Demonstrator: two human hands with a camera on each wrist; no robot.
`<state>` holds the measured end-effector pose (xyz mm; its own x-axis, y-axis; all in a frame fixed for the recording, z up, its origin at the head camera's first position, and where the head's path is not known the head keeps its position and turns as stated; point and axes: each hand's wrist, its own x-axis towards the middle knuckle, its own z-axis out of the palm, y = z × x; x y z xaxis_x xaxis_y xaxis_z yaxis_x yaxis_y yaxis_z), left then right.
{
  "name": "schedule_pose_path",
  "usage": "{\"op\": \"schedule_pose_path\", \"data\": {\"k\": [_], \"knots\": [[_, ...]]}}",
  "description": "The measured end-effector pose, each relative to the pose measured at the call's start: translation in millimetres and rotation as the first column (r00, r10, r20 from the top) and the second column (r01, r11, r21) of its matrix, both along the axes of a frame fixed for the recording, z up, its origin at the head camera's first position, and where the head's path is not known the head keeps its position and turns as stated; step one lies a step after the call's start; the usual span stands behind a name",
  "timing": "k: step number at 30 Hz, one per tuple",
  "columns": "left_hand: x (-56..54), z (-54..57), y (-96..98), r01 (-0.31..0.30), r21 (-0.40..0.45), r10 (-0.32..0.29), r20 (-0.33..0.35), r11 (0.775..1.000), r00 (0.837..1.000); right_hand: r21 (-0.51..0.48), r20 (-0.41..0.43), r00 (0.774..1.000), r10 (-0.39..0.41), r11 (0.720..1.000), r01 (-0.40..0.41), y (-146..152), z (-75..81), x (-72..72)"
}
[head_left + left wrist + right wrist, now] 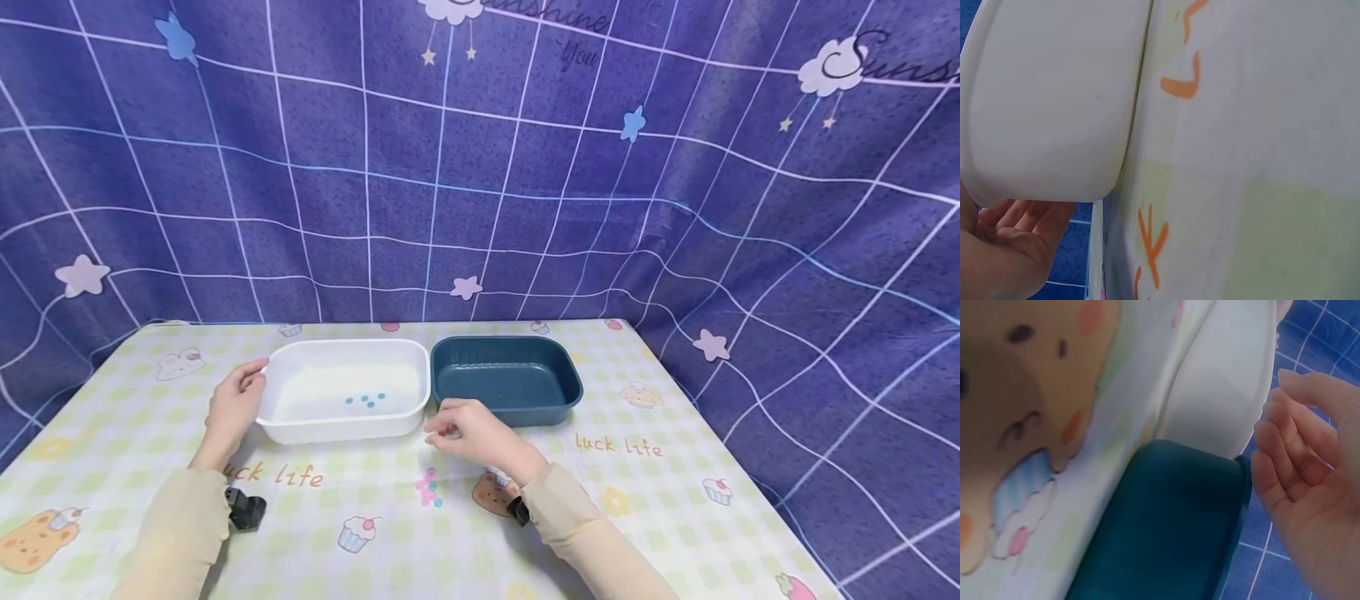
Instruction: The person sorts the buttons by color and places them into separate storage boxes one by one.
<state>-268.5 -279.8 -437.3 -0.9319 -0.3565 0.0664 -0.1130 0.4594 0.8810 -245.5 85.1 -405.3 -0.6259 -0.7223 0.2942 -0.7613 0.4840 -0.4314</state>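
Plainly, the white tub (330, 432) stands on the patterned cloth (285, 533), just beside the dark tub (510, 415) — two tubs in all. It should handle as light, stiff, smooth plastic, best taken by the rim; the left hand (234, 404) grips its left end. Inside lie four teal beads (365, 398), as far as I can count; so tiny, they probably slip easily and want a fingertip pinch. The right hand (474, 429) is near where the tubs meet, fingers bent — whether it pinches anything, I cannot tell. Nearer the person, a pink-and-teal bead cluster (426, 492) is too merged to count.
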Motion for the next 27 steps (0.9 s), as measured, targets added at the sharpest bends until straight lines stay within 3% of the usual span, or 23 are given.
{"op": "schedule_pose_path", "data": {"k": [27], "knots": [[1.4, 1.5, 1.3, -0.010, 0.020, 0.010, 0.010, 1.000, 1.000, 0.085, 0.064, 0.997, 0.032, 0.996, -0.038, 9, -12.1, 19.4]]}}
